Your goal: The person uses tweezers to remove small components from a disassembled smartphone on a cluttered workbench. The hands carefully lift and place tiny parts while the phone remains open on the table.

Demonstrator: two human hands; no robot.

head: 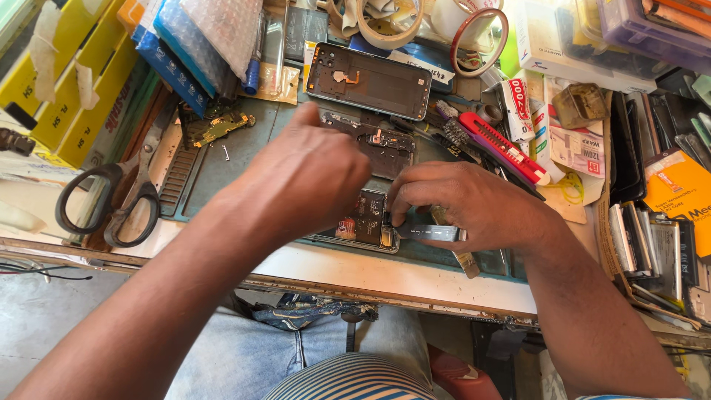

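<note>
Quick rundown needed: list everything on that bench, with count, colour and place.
opened phone: 1, dark circuitry, under both hands
metal tweezers: 1, silver, in right hand
phone back housing: 1, grey, top centre
inner frame: 1, dark, mid-mat
small circuit board: 1, yellowish, left of mat
scissors: 1, black handles, left
tape rolls: several, tan and red-rimmed, top
red cutter: 1, right of mat
yellow boxes: several, far left
left hand: over phone
right hand: gripping tweezers
</note>
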